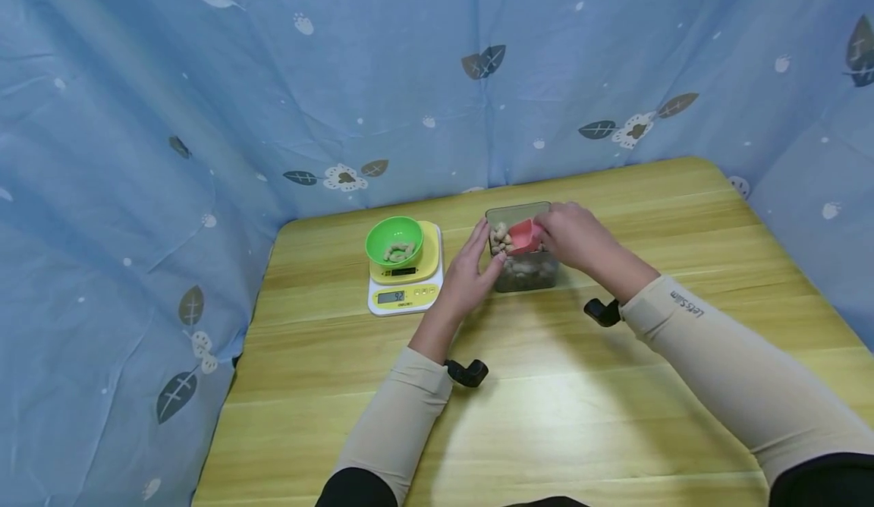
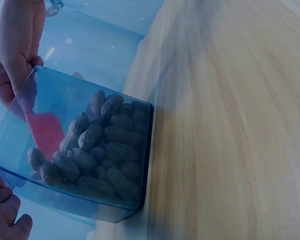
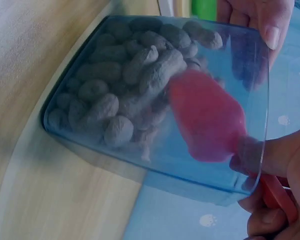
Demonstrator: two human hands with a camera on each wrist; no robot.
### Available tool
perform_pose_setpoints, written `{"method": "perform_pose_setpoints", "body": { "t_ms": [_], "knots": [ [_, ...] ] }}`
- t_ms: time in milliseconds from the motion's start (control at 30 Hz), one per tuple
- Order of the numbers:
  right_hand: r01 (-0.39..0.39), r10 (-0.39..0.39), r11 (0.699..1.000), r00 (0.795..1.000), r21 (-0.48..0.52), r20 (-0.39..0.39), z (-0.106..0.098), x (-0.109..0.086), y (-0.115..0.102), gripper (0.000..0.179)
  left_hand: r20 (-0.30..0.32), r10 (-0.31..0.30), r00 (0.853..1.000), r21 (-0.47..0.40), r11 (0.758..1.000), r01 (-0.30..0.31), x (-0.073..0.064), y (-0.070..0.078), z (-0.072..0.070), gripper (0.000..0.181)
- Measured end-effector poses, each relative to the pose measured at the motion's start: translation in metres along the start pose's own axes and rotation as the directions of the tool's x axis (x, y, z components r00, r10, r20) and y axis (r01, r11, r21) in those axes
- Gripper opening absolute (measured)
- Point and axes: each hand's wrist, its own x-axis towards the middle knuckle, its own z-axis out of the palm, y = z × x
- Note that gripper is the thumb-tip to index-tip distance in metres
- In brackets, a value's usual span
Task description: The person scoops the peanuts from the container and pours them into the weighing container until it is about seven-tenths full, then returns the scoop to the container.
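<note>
A clear, smoky plastic container (image 1: 526, 272) holds unshelled peanuts (image 2: 122, 135). My left hand (image 1: 470, 268) holds its left side near the rim, fingers along the outer wall and thumb at the front corner. From the right, my right hand (image 1: 580, 237) reaches over the rim and grips the handle of a red scoop (image 1: 524, 236). Seen through the wall in the right wrist view, the scoop's bowl (image 3: 205, 115) lies against the peanuts inside. Whether peanuts lie in the scoop, I cannot tell.
Left of the container stands a yellow and white kitchen scale (image 1: 406, 294), its display reading roughly 92. On it sits a green bowl (image 1: 378, 243) with several peanuts (image 1: 399, 252). A blue patterned curtain (image 1: 410, 74) hangs behind the wooden table (image 1: 546, 408).
</note>
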Motion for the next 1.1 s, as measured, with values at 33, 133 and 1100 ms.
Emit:
{"method": "perform_pose_setpoints", "body": {
  "t_ms": [33, 133, 1100],
  "knots": [
    [0.000, 0.000, 1.000, 1.000, 0.006, -0.006, 0.001, 0.000, 0.000, 0.012, -0.001, 0.002, 1.000, -0.002, 1.000, -0.002, 0.000, 0.000, 0.000, 0.065],
    [-0.001, 0.001, 0.998, 1.000, 0.059, -0.003, 0.003, 0.001, 0.002, 0.011, -0.004, 0.005, 1.000, -0.004, 1.000, -0.005, 0.001, -0.002, 0.000, 0.065],
    [-0.068, 0.072, 0.960, 0.997, 0.273, -0.008, 0.004, 0.004, 0.024, 0.031, -0.002, -0.022, 1.000, -0.013, 1.000, 0.022, 0.000, -0.002, 0.002, 0.069]
  ]
}}
